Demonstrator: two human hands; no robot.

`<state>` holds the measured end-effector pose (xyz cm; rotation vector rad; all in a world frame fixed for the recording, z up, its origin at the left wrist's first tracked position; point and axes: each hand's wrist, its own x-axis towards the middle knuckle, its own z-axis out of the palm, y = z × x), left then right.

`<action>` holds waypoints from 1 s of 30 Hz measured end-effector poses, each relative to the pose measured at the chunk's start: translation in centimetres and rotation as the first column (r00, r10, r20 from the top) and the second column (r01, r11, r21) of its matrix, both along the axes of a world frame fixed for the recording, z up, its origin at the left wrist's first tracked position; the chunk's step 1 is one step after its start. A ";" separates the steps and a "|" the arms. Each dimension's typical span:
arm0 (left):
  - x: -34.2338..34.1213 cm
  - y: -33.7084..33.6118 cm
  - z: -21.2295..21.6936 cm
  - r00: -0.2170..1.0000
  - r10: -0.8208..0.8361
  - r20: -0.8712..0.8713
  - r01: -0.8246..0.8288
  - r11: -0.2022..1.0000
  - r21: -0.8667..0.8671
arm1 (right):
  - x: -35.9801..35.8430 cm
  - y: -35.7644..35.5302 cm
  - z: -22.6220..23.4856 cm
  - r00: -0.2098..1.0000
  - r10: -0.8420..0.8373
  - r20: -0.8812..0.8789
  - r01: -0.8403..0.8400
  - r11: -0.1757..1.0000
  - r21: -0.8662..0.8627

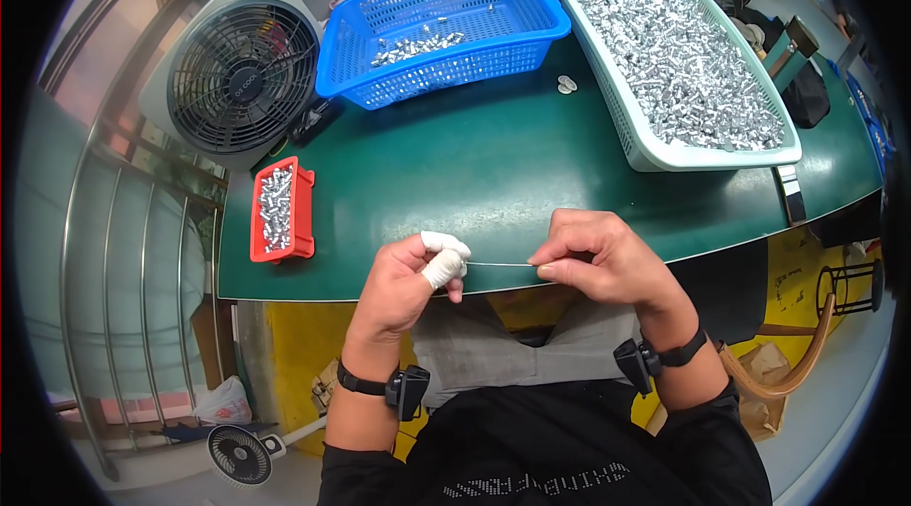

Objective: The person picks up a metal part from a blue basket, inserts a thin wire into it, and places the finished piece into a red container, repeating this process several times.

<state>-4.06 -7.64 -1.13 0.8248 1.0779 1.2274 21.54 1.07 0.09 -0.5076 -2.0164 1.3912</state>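
Note:
Between my two hands, just above the table's near edge, runs a thin, straight, silvery rod. My right hand pinches its right end between thumb and forefinger. The rod's other end meets the closed fingertips of my left hand, whose thumb and forefinger wear white coverings. Whether a small part sits in those left fingers is hidden. To the left of my left hand stands a small red bin filled with short silvery metal pieces.
A blue basket with a few metal pieces stands at the back of the green table. A pale green basket heaped with metal parts is at right. Small discs lie between. A box fan stands at left, a brush at right.

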 end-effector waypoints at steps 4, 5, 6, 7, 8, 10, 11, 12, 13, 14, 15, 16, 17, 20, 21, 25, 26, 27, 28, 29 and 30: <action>0.8 0.3 0.3 0.991 -0.018 -0.130 0.017 1.000 -0.008 | -0.7 -0.8 -0.9 0.979 -0.204 0.006 0.204 0.979 0.002; 1.5 0.6 0.1 0.971 0.114 -0.212 -0.108 0.993 0.043 | -1.2 -1.3 -1.1 0.979 -0.205 0.004 0.205 0.979 0.000; 2.2 0.9 -0.1 0.926 0.245 -0.286 -0.225 0.969 0.103 | -1.8 -1.9 -1.3 0.967 -0.256 0.005 0.256 0.967 -0.008; 2.6 1.2 -0.3 0.860 0.371 -0.349 -0.331 0.928 0.172 | -2.3 -2.5 -1.5 0.952 -0.307 0.006 0.307 0.951 -0.015; 2.7 1.5 -0.4 0.860 0.368 -0.353 -0.328 0.929 0.170 | -2.4 -2.7 -1.7 0.934 -0.358 0.008 0.358 0.934 -0.023; 2.4 2.1 -0.5 0.798 0.470 -0.377 -0.409 0.882 0.235 | -1.8 -1.9 -2.2 0.928 -0.372 -0.014 0.372 0.928 -0.010; 2.2 2.4 -0.5 0.763 0.519 -0.386 -0.445 0.854 0.268 | -1.3 -1.4 -2.4 0.922 -0.386 -0.034 0.387 0.922 0.008; 2.0 2.7 -0.6 0.762 0.516 -0.391 -0.443 0.856 0.267 | -0.8 -0.9 -2.6 0.915 -0.400 -0.054 0.402 0.915 0.025; 1.6 3.0 -0.6 0.708 0.536 -0.460 -0.426 0.843 0.327 | -0.3 -0.6 -2.7 0.914 -0.402 -0.057 0.403 0.915 0.020; 1.2 3.3 -0.8 0.646 0.558 -0.521 -0.405 0.829 0.386 | 0.3 -0.2 -2.8 0.916 -0.399 -0.050 0.400 0.917 0.012; 0.9 3.6 -1.0 0.578 0.578 -0.576 -0.376 0.815 0.441 | 0.8 0.1 -2.9 0.917 -0.395 -0.043 0.396 0.918 0.004; 0.6 3.9 -1.2 0.575 0.577 -0.580 -0.375 0.816 0.440 | 1.0 0.4 -3.0 0.919 -0.392 -0.036 0.392 0.920 -0.005; 0.2 4.2 -1.5 0.430 0.531 -0.730 -0.206 0.845 0.494 | 1.1 0.5 -3.1 0.919 -0.392 -0.039 0.392 0.920 -0.009; -0.2 4.8 -1.5 0.048 0.454 -0.890 0.149 0.877 0.456 | 1.3 0.7 -3.5 0.912 -0.407 -0.049 0.410 0.907 0.097; 0.1 4.8 -0.6 0.173 0.471 -0.865 0.040 0.874 0.484 | 1.4 0.8 -3.6 0.911 -0.410 -0.049 0.413 0.906 0.091; -0.4 5.2 0.0 0.321 0.488 -0.812 -0.070 0.867 0.493 | 1.3 0.9 -3.4 0.912 -0.407 -0.059 0.411 0.907 0.093; -0.8 5.5 -0.3 0.238 0.460 -0.855 0.049 0.874 0.484 | 1.2 0.8 -3.4 0.913 -0.404 -0.051 0.407 0.909 0.094; -1.2 5.5 -0.5 0.149 0.438 -0.887 0.166 0.873 0.459 | 1.2 0.7 -3.3 0.915 -0.400 -0.042 0.403 0.910 0.096; -1.7 5.3 -0.4 0.146 0.440 -0.886 0.162 0.873 0.460 | 1.1 0.6 -3.2 0.917 -0.397 -0.033 0.398 0.912 0.098; -1.9 5.1 0.2 0.349 0.490 -0.799 -0.022 0.856 0.516 | 1.1 0.6 -3.0 0.918 -0.396 -0.033 0.397 0.912 0.098; -2.1 5.0 0.7 0.518 0.546 -0.658 -0.213 0.828 0.520 | 1.0 0.6 -2.8 0.916 -0.398 -0.047 0.401 0.913 0.080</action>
